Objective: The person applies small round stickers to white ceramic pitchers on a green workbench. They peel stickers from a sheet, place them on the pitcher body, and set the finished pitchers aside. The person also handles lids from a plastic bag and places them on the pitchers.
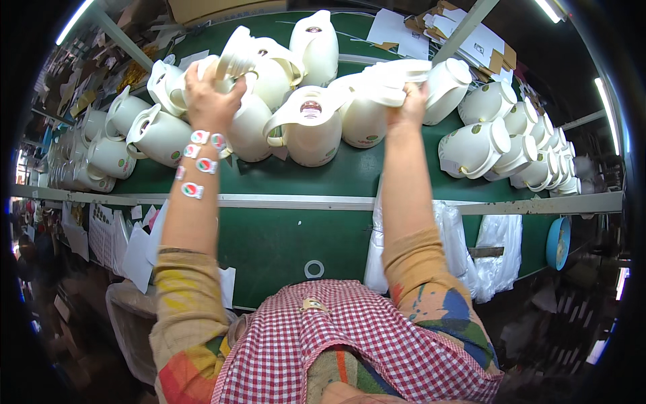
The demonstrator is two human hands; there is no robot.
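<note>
My left hand [207,99] is closed round a white ridged lid [235,55], tilted above the cream jugs and slightly blurred. On the right, my right hand [409,106] grips a flat white lid [385,91] over another jug; a second white lid piece [412,67] shows just above it. Between my hands stands an uncovered cream jug [308,138] with a handle, its mouth facing up. A taller cream jug [316,50] is farther back. Several small round stickers [206,165] are stuck along my left forearm.
Lidded jugs [474,148] lie in tilted rows at the right; more jugs [158,138] crowd the left. A metal rail [289,201] crosses the green table [282,236]. Clear plastic bags [494,246], a white ring [313,269] and a blue basin [558,244] are nearer.
</note>
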